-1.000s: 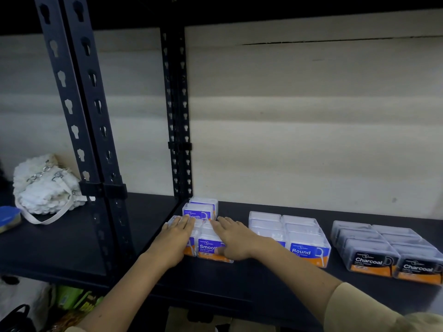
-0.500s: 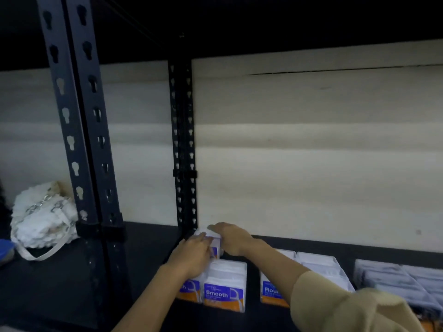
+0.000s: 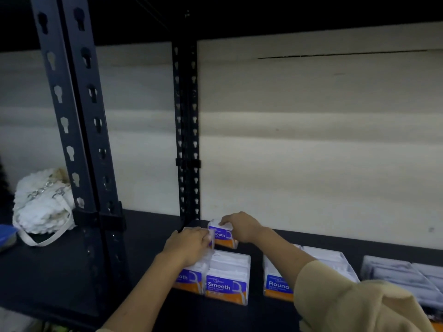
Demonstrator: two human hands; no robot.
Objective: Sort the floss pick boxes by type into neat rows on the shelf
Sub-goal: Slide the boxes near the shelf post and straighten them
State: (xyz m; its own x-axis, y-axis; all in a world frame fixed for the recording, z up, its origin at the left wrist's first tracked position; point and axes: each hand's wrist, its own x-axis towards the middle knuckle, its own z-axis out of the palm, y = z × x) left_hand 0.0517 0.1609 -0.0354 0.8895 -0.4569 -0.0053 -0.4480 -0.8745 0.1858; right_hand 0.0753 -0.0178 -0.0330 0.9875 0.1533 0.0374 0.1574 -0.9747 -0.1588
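R hand [image 3: 240, 228] to rear box [image 3: 222, 236], gripping it

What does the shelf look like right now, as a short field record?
right hand: grips rear Smooth box
left hand: lies over left Smooth boxes, grip unclear
front Smooth box: label facing out
Round box: right of Smooth group, apart
grey boxes: far right, labels unseen
shelf: dark

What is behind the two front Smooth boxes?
One more Smooth box, upright, held by the right hand. The left hand covers whatever stands left of it.
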